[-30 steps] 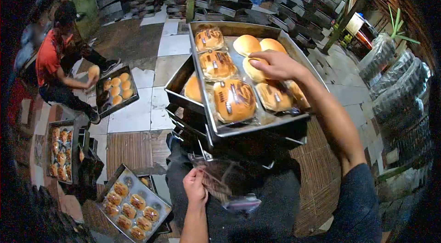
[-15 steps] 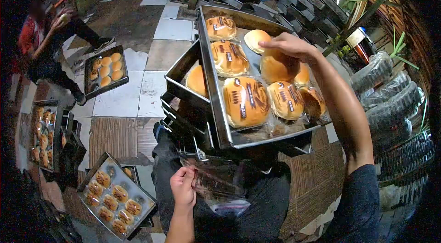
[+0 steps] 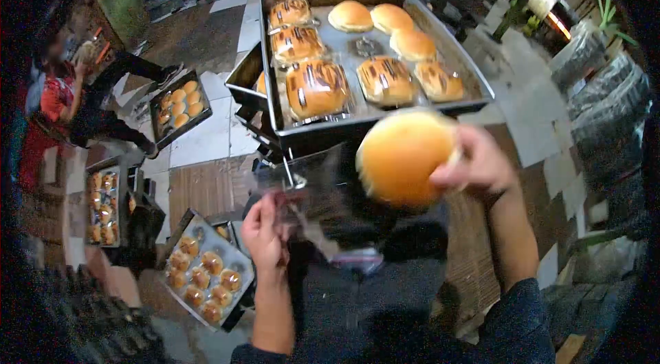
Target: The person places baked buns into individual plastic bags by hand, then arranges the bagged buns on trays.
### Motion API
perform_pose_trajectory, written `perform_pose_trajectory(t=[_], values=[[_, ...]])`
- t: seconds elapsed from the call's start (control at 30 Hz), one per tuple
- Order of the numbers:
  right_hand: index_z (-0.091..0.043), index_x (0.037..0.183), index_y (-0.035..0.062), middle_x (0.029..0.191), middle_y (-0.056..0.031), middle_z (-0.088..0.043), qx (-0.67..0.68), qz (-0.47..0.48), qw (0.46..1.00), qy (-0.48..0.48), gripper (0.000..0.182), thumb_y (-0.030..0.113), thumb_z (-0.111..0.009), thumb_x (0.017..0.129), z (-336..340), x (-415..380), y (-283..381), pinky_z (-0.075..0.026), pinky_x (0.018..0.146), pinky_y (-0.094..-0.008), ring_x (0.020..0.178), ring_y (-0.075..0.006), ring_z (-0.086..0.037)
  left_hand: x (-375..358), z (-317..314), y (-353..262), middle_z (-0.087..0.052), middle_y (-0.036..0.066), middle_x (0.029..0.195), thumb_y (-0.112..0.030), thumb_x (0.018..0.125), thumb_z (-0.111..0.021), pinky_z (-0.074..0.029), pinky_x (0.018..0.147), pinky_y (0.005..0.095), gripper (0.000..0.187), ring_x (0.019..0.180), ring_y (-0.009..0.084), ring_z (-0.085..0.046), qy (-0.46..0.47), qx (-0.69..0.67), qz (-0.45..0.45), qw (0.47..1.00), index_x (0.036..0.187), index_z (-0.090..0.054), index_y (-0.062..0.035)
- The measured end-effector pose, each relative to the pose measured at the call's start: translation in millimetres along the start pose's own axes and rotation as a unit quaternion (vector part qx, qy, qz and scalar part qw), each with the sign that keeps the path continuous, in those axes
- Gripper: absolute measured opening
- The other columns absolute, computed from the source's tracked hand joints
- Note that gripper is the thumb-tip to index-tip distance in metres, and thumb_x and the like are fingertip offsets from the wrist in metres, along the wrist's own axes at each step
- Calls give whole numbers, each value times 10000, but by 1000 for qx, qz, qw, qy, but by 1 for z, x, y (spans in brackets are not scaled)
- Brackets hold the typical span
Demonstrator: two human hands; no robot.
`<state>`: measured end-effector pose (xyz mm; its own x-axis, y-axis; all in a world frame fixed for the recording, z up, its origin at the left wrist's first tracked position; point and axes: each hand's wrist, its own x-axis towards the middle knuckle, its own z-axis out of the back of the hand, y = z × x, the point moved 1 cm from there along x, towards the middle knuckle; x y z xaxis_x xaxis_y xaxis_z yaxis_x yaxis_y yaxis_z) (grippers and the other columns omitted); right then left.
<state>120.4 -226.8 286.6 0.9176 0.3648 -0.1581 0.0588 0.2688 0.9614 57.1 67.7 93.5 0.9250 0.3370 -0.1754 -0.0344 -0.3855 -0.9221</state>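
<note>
A round golden bun (image 3: pixel 405 158) is pinched at its right edge by my right hand (image 3: pixel 481 166), in front of the metal tray (image 3: pixel 440 113). My left hand (image 3: pixel 265 230) is closed on a clear plastic bag (image 3: pixel 313 175), which spreads to the right above my lap and is partly blurred. In the tray, several wrapped buns (image 3: pixel 317 89) with dark print fill the left side and near edge. Three bare buns (image 3: pixel 350 16) lie toward the back and right. A dark round mark shows on the tray floor among them.
The tray rests on a stack of other trays (image 3: pixel 247 85). On the tiled floor to the left are trays of wrapped buns (image 3: pixel 206 271) and one of mostly bare buns (image 3: pixel 181 104). A person in red (image 3: pixel 58 96) sits at far left. Plastic-wrapped bundles (image 3: pixel 601 96) stand at right.
My right hand has lifted the bun out of the tray and brought it down toward me. My left hand, still holding the bag, has risen slightly. The view has shifted.
</note>
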Motion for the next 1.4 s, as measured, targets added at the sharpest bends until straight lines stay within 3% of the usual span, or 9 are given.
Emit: perform_pose_trajectory(t=[0.27, 0.4, 0.47, 0.67, 0.93, 1.0, 1.2, 1.3, 1.4], values=[[-487, 1276, -73, 1218, -124, -603, 407, -27, 905, 120, 490, 59, -677, 844, -78, -71, -113, -427, 1005, -335, 1121, -188, -576, -42, -9, -11, -635, 36, 898, -98, 914, -634, -458, 738, 221, 142, 786, 87, -562, 58, 237, -155, 957, 981, -687, 15], [-442, 1330, -58, 1251, -183, -579, 112, 143, 983, 1, 536, -37, -601, 819, -101, -81, -85, -421, 1025, -373, 1170, -255, -566, -61, -54, -36, -556, 120, 1281, -494, 981, -405, -434, 953, 310, 596, 1120, 198, -551, 35, -15, -30, 999, 1350, -459, -29], [-439, 1365, -4, 1337, -225, -494, -144, 399, 905, -44, 658, -68, -589, 727, -109, -71, -73, -386, 1060, -434, 1253, -372, -488, -77, -63, -26, -485, 162, 1359, -649, 929, -319, -413, 1011, 390, 796, 1201, 269, -512, 150, -166, 22, 974, 1433, -318, -32], [-527, 1312, 57, 1418, -274, -377, -254, 427, 867, -31, 650, -30, -620, 674, -134, -69, -72, -338, 1068, -557, 1304, -490, -371, -111, -91, -56, -382, 214, 1430, -608, 862, -460, -317, 1098, 479, 863, 1314, 387, -389, 182, -192, -99, 959, 1464, -229, -35], [-591, 1286, 187, 1432, -260, -383, -332, 454, 825, -48, 446, 96, -501, 858, -137, -74, -59, -385, 1059, -485, 1298, -410, -427, -96, -69, -67, -392, 237, 1402, -495, 844, -608, -384, 1046, 527, 840, 1286, 359, -420, 239, -270, -30, 932, 1456, -248, -46], [-576, 1201, -8, 1433, -295, -346, -333, 382, 861, -40, 440, 109, -581, 777, -137, -64, -57, -338, 1084, -513, 1329, -459, -349, -104, -64, -21, -506, 177, 1314, -229, 895, -595, -396, 1035, 426, 595, 1209, 285, -502, 103, -137, -120, 978, 1390, -352, -6], [-648, 974, -40, 1320, -265, -470, -239, 356, 903, -39, 241, 58, -635, 754, -157, -64, -87, -412, 1023, -459, 1238, -422, -461, -54, -37, -33, -577, 173, 1247, -545, 937, -313, -478, 951, 499, 663, 1108, 350, -578, 133, -329, 27, 934, 1352, -415, -38], [-677, 1013, 37, 989, -144, -654, -70, 247, 926, 277, 233, 85, -669, 785, -148, -62, -107, -511, 832, -362, 905, -290, -639, -59, -31, -36, -577, 159, 1253, -541, 943, -304, -473, 964, 488, 653, 1121, 343, -574, 51, -319, 26, 946, 1359, -416, -51], [-639, 922, 23, 832, -134, -630, -67, 307, 939, 140, 157, 96, -680, 790, -155, -43, -89, -512, 700, -377, 804, -295, -636, -69, -40, -22, -578, 145, 1249, -416, 960, -398, -472, 971, 385, 548, 1115, 269, -586, 28, -158, -26, 987, 1319, -455, -6]])
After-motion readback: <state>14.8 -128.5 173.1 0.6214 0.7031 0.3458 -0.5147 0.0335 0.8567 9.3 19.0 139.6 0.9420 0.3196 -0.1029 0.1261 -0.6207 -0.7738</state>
